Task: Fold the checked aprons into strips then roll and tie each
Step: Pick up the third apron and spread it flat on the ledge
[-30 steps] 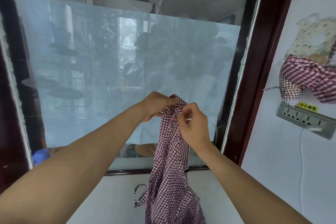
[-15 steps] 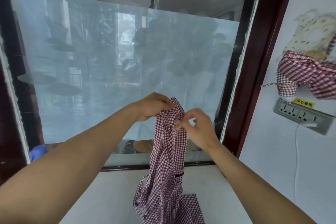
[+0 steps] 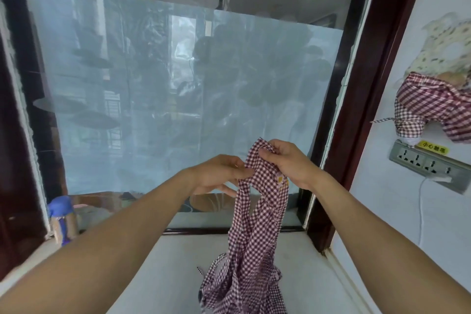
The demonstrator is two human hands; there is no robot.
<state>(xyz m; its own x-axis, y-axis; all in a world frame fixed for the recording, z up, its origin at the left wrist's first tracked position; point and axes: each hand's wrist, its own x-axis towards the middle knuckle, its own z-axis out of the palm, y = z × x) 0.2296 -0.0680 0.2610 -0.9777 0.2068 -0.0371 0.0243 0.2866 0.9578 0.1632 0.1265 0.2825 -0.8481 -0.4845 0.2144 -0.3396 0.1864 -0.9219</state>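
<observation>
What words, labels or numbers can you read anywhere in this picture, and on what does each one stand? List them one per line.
"小心触电": black characters on the yellow sticker on the wall, just above the grey socket strip; small, so the reading is likely, not certain.
Small yellow tag on the checked apron: too small to read.
No other text shows.

Checked apron (image 3: 254, 237) bottom cut off by lower edge. Hanging checked cloth (image 3: 433, 109) runs off right edge. Socket label (image 3: 432, 151) text unreadable.

A grey power strip (image 3: 430, 167) is mounted on the wall beside the dark-framed window (image 3: 356, 99).
</observation>
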